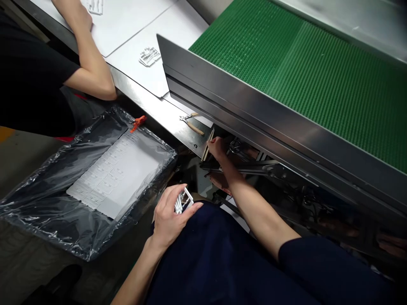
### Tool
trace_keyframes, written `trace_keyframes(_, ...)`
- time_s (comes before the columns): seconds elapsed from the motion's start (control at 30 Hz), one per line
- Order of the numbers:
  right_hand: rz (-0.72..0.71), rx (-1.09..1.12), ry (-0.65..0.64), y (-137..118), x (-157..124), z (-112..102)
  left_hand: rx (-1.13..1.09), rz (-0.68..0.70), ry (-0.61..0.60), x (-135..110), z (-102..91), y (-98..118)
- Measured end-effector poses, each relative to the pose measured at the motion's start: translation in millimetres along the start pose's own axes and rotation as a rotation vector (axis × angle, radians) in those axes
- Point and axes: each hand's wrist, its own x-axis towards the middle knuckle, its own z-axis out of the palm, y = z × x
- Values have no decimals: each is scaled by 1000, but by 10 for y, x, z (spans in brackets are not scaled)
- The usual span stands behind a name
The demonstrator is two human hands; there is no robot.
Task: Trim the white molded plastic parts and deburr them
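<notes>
So the left hand [169,214] is holding a small stack of white plastic frames [179,206], thumb on one side and fingers curled round the other, just over the lap and out past the near end corner of the worktop [173,116]. Can't really make out the stack's long axis, too much of it is behind the fingers.

The right hand [216,148] is over at that same end edge, fingers drawn narrow right by a thin pale strip [205,151] that runs lengthwise along the edge. They look like they're touching it, but I honestly can't tell if it's gripped. The frames are on the lap side of those fingers, down and to the left, with a clear gap between the two hands.

The pliers [193,127] are lying near the end corner, long axis roughly following the worktop's long edge, handle ends toward the right hand, which is the nearer one.

Brands or labels? Nothing I can read. There's a red marking [227,191] below the conveyor [302,63], but it's way too small to make out.
</notes>
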Motion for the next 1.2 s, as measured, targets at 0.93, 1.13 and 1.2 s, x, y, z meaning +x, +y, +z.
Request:
trace_keyframes(0.93,-626,254,-444,441,-2364,-1091,-122,102,-188,-354,284,84)
trace_keyframes(1.13,-656,253,-423,473,-2379,-1074,-98,251,-171,-351,300,86)
trace_keyframes(1.2,-665,248,-418,483,-2377,-1071,-91,285,-166,-346,299,90)
